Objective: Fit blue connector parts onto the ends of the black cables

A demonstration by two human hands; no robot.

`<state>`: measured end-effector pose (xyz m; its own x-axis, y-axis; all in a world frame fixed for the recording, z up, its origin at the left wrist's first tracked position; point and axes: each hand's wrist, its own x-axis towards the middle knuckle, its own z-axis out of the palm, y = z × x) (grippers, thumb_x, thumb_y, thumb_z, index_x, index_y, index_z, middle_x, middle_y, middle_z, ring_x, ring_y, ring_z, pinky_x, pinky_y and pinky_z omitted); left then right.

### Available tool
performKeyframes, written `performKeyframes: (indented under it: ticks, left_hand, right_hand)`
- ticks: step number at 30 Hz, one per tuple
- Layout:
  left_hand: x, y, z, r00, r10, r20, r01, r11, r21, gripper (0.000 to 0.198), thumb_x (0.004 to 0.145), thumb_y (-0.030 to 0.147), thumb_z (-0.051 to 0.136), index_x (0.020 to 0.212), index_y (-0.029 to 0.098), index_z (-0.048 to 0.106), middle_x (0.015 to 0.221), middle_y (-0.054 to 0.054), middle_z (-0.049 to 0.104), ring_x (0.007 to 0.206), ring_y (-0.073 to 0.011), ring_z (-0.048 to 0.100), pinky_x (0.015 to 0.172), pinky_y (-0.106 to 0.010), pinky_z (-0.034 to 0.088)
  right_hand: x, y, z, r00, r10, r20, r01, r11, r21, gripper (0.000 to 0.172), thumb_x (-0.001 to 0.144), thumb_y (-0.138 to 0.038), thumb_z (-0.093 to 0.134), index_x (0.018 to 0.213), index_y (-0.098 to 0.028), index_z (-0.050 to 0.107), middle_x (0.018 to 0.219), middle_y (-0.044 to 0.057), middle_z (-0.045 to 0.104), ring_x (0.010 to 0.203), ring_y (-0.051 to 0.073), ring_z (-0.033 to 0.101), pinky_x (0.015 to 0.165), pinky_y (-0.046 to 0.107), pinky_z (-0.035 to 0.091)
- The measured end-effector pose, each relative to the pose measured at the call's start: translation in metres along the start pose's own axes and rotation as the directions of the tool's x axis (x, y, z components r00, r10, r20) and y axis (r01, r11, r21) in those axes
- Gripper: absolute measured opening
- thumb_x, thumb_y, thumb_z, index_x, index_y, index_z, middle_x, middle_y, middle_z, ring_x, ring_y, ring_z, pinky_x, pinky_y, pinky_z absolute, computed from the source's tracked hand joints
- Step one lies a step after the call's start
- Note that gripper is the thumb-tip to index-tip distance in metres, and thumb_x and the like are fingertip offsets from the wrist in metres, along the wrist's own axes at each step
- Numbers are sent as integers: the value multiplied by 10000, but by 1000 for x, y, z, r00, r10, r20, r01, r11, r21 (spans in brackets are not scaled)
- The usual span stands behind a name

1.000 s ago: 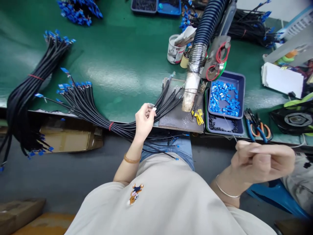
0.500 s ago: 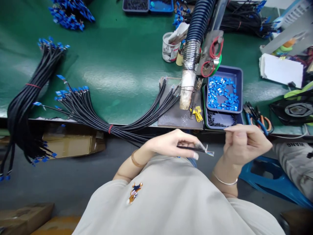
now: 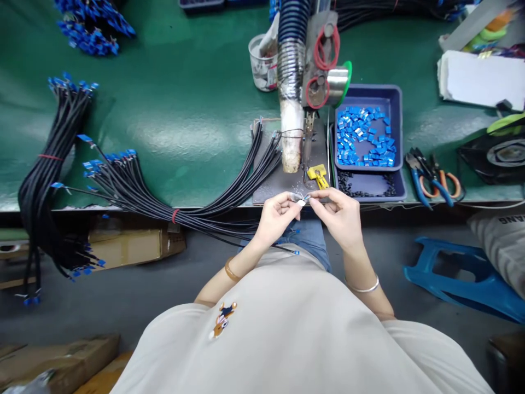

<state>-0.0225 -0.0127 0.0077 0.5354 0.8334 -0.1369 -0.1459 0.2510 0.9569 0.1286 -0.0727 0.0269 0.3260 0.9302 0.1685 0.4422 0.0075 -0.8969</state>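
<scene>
A: While both hands are closed on that cable end (image 3: 302,197), right at the near edge of the desk (image 3: 197,109), what worries you?

B: The thin bare strands fanned out at its tip. The left hand (image 3: 275,216) pinches the cable just behind them, and the right hand (image 3: 339,216) has its fingertips shut on the strands themselves. A hard tug or twist there could, I think, snap one or fray it.

A: And the grip?

B: It is a fingertip grip only. If the left hand slackens, the cable could slip off the edge toward the lap, where other loose cables hang.

A: What about things close by?

B: The yellow clip (image 3: 318,176) lies just beyond the fingers on the dark plate (image 3: 270,189), and the pale nozzle (image 3: 292,145) hangs over that plate a little farther off. A jerk forward could knock the clip or brush the nozzle. Whether it is hot, I cannot tell.

A: Farther out?

B: The bundle of black cables (image 3: 192,213) drapes over the edge to the left, near the left forearm, so an elbow swing could drag it down. The blue tray (image 3: 369,92) of small parts and the pliers (image 3: 424,178) sit to the right, well apart.
</scene>
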Motion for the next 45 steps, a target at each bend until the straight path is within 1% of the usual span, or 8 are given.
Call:
performKeyframes:
  ticks: [7,11,14,17,20,23,28,45]
  left_hand:
    - [-1,-8,8,988,151,-38,-139,966,218,236,842,379,713,807,159,636,720,0,628,646,-98,564,629,-222,458]
    - [-3,-12,16,932,356,74,-326,730,601,201,921,332,610,861,166,705,793,-60,695,716,-150,600,697,-277,459]
    - [1,-9,12,897,156,414,-396,702,592,282,937,324,568,743,154,682,680,-56,661,607,-133,563,618,-260,412]
    - [5,-4,-3,770,-145,622,-128,919,372,405,943,419,560,656,138,618,520,-5,555,446,-70,417,489,-215,322]
    - [7,-5,-17,902,-213,375,196,977,84,404,890,516,617,812,120,638,470,31,537,351,-25,235,387,-192,151]
    - [6,-8,-21,962,-202,181,218,973,-73,411,823,520,699,816,117,617,469,30,561,336,-5,181,374,-191,71]
    - [3,-6,-15,976,-133,173,148,986,-74,394,835,496,703,785,117,611,485,28,572,354,-2,239,382,-179,118]
    - [0,1,-9,972,-92,216,107,993,-57,468,809,514,721,618,117,564,463,43,523,375,-5,313,400,-175,222]
  right_hand:
    - [0,6,-3,1000,17,-17,-16,997,75,122,843,-253,660,768,-161,687,744,-27,653,453,17,286,426,197,223]
    - [3,16,-17,975,77,-209,-36,981,192,118,822,-295,697,783,-184,689,707,-32,641,512,52,461,469,183,354]
    - [4,22,-29,947,84,-309,-10,972,233,112,830,-309,704,813,-199,706,715,-26,661,618,81,583,570,189,460]
    - [1,21,-33,955,100,-279,-37,974,223,139,853,-331,689,820,-200,722,702,-17,664,626,87,599,597,201,479]
    - [-3,16,-27,977,136,-166,-107,979,171,177,856,-362,691,830,-192,733,703,-6,661,542,71,516,507,207,395]
    - [-4,11,-17,991,132,-11,-130,983,128,173,850,-352,698,879,-189,746,768,-2,669,456,27,318,432,229,229]
    - [0,8,-1,988,90,125,-107,985,137,189,822,-330,730,955,-199,750,796,-12,651,479,23,262,442,238,189]
    - [2,3,5,968,209,137,-236,945,227,129,758,-287,701,764,-159,688,619,-43,547,442,18,236,422,222,148]
